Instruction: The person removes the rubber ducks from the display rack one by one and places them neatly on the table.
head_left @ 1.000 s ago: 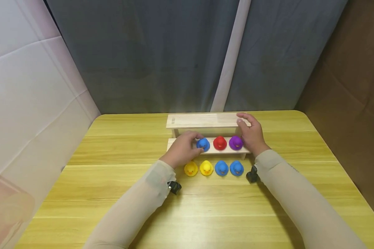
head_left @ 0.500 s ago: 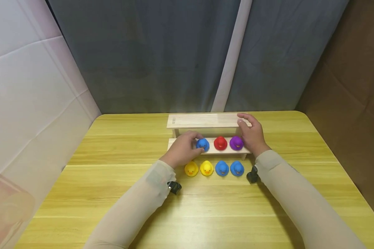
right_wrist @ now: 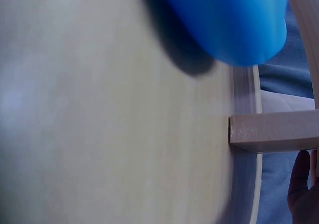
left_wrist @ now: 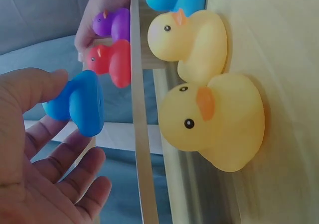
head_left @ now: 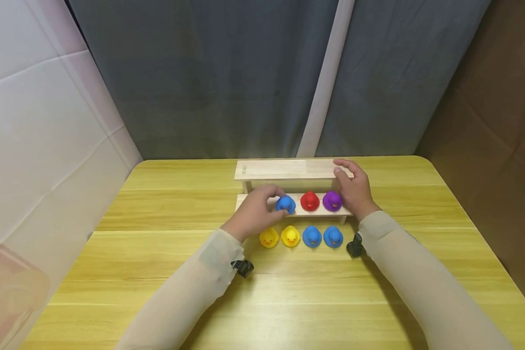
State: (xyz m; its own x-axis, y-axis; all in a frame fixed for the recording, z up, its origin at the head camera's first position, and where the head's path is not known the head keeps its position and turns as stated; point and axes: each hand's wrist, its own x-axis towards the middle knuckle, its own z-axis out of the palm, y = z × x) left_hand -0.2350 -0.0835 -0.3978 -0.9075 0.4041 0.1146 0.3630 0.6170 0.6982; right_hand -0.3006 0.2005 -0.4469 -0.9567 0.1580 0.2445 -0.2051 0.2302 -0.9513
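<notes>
My left hand (head_left: 255, 210) pinches a blue rubber duck (head_left: 285, 204) between thumb and index finger, over the lower step of a pale wooden two-step stand (head_left: 284, 169). In the left wrist view the duck (left_wrist: 82, 104) is tilted and its underside edge shows; the other fingers are spread loosely. A red duck (head_left: 309, 201) and a purple duck (head_left: 332, 201) sit on the lower step to its right. My right hand (head_left: 356, 189) rests at the stand's right end, thumb and index finger by the upper step. Its other fingers are mostly hidden.
In front of the stand, two yellow ducks (head_left: 280, 237) and two blue ducks (head_left: 322, 236) form a row on the wood-grain table (head_left: 157, 253). A grey curtain (head_left: 210, 87) hangs behind the table's far edge.
The blue duck in my left hand has shifted very slightly, and the left wrist has moved a little left and down. My right hand and the other ducks stay put.
</notes>
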